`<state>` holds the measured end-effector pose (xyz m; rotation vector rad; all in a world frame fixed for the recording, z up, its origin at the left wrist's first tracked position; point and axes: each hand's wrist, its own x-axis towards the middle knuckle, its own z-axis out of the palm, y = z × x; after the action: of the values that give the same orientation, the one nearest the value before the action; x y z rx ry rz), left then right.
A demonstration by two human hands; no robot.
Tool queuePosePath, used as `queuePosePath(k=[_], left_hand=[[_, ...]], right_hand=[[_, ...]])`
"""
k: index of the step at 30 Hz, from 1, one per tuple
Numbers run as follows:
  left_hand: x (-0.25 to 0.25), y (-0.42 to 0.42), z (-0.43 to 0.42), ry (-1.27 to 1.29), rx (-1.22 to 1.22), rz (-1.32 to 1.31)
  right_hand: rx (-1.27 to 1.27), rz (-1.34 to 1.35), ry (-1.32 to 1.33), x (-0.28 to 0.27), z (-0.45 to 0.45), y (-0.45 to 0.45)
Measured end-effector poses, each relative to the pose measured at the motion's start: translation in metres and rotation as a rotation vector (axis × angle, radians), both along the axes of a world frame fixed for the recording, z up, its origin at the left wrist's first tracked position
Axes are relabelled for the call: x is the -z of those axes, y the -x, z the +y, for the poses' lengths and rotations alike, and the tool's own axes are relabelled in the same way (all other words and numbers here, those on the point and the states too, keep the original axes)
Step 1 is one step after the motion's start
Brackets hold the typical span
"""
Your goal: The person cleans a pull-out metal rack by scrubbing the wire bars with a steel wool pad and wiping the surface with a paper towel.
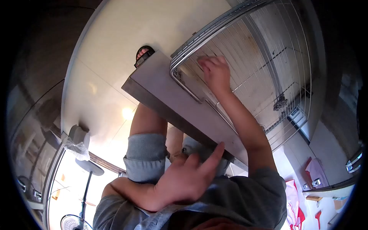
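Note:
My right hand (217,74) reaches over a pulled-out metal wire basket (237,46), its fingers curled together near the thin bars. What they hold, if anything, I cannot make out. The basket sits behind a grey drawer front (184,103), which stands across my legs. My left hand (188,178) is on the near side of that panel, above my lap. Its index finger points out toward the panel's lower edge and the other fingers are bent, with nothing visible in them.
A dark clump (280,102) lies at the basket's far right part. My foot in a black sandal (144,56) rests on the pale floor (111,57) beyond the panel. At lower left are a fan (73,222) and a clear plastic bag (76,148). Pink-red cloth (293,203) shows at lower right.

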<state>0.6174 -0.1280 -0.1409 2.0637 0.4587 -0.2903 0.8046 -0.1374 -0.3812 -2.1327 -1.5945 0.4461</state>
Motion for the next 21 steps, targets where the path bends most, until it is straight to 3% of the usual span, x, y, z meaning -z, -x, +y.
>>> queuePosePath(k=[4,9,16,19,21], left_hand=[[0.0,-0.003,0.005,-0.051,0.021,-0.077],[0.002,-0.004,0.0,-0.132,-0.014,-0.087],[0.0,-0.006,0.002,-0.114,-0.001,-0.064],[0.0,-0.003,0.0,-0.122,-0.001,-0.071],[0.003,-0.003,0.002,-0.133,0.003,-0.095]], right_hand=[[-0.054,-0.005,-0.029,0.002,-0.014,-0.003],[-0.079,-0.07,-0.119,0.022,0.034,0.015],[-0.139,-0.052,0.029,0.002,-0.102,-0.037],[-0.097,-0.033,0.159,-0.019,-0.13,-0.045],[-0.041,0.019,0.109,-0.03,-0.124,-0.037]])
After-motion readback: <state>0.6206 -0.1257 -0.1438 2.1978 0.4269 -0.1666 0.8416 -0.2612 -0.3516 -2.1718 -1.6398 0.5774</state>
